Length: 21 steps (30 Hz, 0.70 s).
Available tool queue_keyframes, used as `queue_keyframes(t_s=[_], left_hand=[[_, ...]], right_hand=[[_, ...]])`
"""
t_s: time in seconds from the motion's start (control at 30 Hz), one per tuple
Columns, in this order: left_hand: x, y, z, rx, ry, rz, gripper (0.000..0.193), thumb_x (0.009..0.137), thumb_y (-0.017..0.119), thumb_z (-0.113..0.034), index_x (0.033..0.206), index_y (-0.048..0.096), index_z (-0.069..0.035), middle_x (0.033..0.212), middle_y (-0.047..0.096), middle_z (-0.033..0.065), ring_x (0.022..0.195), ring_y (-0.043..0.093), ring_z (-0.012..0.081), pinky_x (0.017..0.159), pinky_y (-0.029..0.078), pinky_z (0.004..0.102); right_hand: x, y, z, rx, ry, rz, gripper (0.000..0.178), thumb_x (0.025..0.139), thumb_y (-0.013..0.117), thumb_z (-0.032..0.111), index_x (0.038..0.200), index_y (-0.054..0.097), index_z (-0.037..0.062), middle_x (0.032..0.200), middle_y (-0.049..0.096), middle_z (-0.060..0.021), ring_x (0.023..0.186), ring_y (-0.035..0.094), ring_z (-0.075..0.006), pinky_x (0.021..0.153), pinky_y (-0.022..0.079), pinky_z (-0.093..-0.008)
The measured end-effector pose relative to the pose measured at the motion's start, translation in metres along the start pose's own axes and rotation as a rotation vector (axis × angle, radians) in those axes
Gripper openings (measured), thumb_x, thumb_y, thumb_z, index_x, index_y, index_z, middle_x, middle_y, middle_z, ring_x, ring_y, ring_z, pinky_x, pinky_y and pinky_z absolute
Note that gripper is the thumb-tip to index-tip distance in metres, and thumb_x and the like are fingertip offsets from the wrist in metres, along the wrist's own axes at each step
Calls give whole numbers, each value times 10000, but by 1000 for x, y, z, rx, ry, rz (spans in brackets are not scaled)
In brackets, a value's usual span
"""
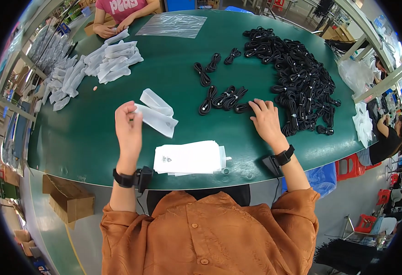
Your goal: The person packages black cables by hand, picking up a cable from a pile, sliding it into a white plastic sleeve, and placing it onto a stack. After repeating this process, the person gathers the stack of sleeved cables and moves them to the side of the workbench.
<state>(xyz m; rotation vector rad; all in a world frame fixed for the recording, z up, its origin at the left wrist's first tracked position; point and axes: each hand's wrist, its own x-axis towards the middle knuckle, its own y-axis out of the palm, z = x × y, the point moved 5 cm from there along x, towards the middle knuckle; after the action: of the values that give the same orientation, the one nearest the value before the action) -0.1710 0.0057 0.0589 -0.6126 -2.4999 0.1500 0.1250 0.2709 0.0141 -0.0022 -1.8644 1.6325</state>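
My left hand [128,130] is over the left middle of the table, its fingers loosely curled and apart from the thumb. Beside its fingertips lie two frosted white pouches [157,120], one crossing the other; whether the fingers touch them is hard to tell. My right hand [267,123] reaches forward with fingers spread, palm down. Its fingertips are at a small coiled black cable [242,108], at the end of a short row of cable bundles [224,97]. A neat stack of flat white bags [187,158] with small dark print lies near the table's front edge, between my arms.
A large heap of coiled black cables [302,78] covers the right side of the green table [164,59]. Filled pouches [114,62] are piled at the far left. Behind them a co-worker's hands [111,28] handle a pouch, near a clear plastic sheet [171,25].
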Motion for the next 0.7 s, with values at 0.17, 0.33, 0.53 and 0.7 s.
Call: queue_keyframes(t_s=[0.17, 0.33, 0.53, 0.7], left_hand=[[-72, 53, -43, 77, 31, 621, 242, 859, 676, -2, 1089, 605, -29, 1104, 615, 82, 834, 598, 158, 719, 499, 280], [-126, 99, -51, 166, 340, 769, 157, 844, 699, -1, 975, 615, -18, 987, 602, 115, 798, 609, 230, 687, 510, 318], [-133, 101, -41, 210, 323, 754, 122, 834, 705, 8, 904, 607, -7, 899, 599, 124, 762, 614, 246, 665, 505, 324], [-125, 96, -33, 79, 22, 742, 119, 834, 705, 13, 881, 595, 7, 867, 596, 101, 699, 593, 241, 646, 494, 325]], right_hand=[[-15, 10, 12, -17, 44, 150, 407, 811, 678, 32, 1208, 591, 51, 1124, 545, -131, 967, 563, -345, 771, 504, -424], [-36, 2, 37, 299, 138, 31, 235, 850, 646, 21, 1084, 624, 14, 1007, 560, -133, 841, 579, -328, 721, 488, -408], [-59, -34, 81, 825, 221, 106, 138, 900, 629, 20, 1031, 665, -4, 880, 566, -131, 747, 581, -313, 676, 475, -380], [-66, -55, 96, 873, 153, 153, 193, 903, 639, 20, 1092, 675, 19, 880, 572, -117, 730, 576, -285, 646, 472, -353]])
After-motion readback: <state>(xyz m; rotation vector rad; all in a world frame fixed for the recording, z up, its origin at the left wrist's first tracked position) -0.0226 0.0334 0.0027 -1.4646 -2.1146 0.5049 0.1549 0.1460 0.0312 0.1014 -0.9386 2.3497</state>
